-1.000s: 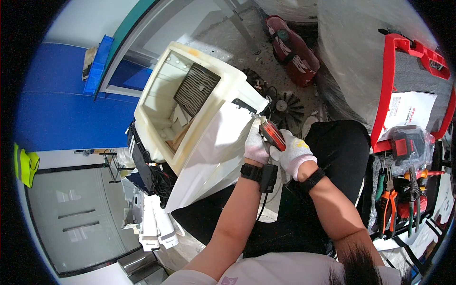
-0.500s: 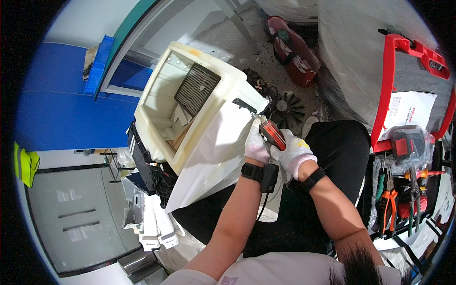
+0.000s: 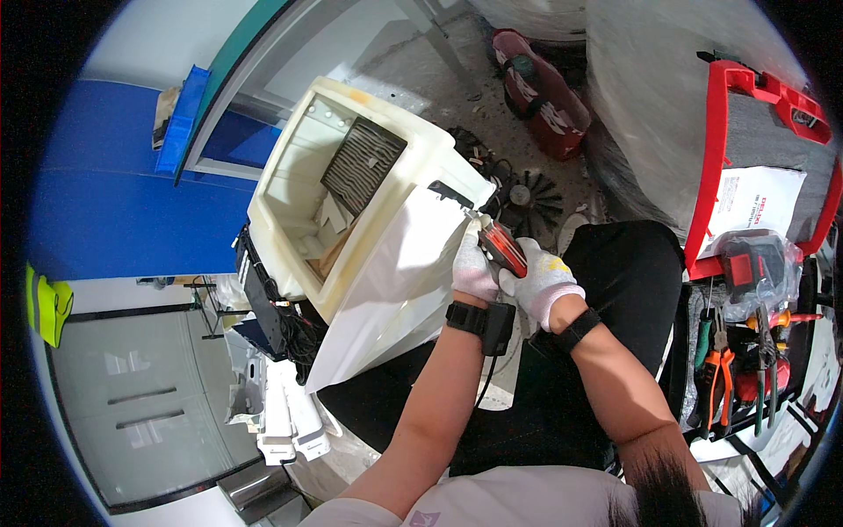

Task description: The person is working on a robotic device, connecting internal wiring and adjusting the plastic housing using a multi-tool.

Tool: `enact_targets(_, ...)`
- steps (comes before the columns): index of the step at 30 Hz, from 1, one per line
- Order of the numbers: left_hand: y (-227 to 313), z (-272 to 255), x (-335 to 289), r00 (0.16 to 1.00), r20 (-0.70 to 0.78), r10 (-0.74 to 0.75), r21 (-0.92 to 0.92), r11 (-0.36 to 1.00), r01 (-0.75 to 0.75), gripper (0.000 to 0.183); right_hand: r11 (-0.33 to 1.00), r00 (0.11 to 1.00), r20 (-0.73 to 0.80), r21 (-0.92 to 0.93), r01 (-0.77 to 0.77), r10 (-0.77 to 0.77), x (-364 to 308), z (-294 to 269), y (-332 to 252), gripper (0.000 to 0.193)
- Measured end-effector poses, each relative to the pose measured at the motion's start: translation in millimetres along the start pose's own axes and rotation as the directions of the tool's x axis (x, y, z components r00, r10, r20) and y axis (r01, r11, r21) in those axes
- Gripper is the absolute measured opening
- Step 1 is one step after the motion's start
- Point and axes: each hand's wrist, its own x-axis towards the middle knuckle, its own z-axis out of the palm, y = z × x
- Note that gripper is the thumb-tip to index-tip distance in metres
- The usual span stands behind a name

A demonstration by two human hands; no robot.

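Both of my hands wear white gloves and close around a red-and-black hand tool [image 3: 503, 249], whose exact kind I cannot make out. My left hand [image 3: 475, 266] grips its near left side, and my right hand [image 3: 537, 283] wraps its lower right end. A small metal tip of the tool points up and left, at the edge of a white plastic panel [image 3: 399, 268]. That edge looks jagged close to the tip. The panel belongs to a large cream plastic housing [image 3: 378, 104], tilted in front of me, with a dark pleated filter [image 3: 364, 167] inside.
An open red tool case [image 3: 718, 158] stands at the right, above pliers with orange handles [image 3: 720, 386] and other hand tools. A black fan wheel [image 3: 531, 198] and a dark red bag [image 3: 553, 119] lie on the floor beyond. Black cables [image 3: 294, 338] hang left of the housing.
Almost nothing differs. Both hands keep hold of the tool at the panel's edge, and the view has shifted very slightly.
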Motion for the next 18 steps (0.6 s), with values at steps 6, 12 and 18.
enact_targets(6,-1.8,0.0,1.0,0.996,-0.086,0.034,0.073,0.997,-0.028,0.023,0.999,0.999,-0.041,0.033,-0.006,0.008,0.6,4.5,2.4,0.05)
enact_targets(12,-1.0,-0.5,3.3,0.992,-0.094,0.082,0.059,0.995,-0.077,0.023,0.979,0.997,-0.029,0.185,0.082,-0.077,1.0,2.5,6.6,0.05)
enact_targets(18,1.6,1.8,7.6,0.993,-0.101,0.069,0.082,0.995,-0.06,0.027,0.959,0.998,-0.015,0.278,0.059,-0.057,7.6,0.9,7.3,0.048)
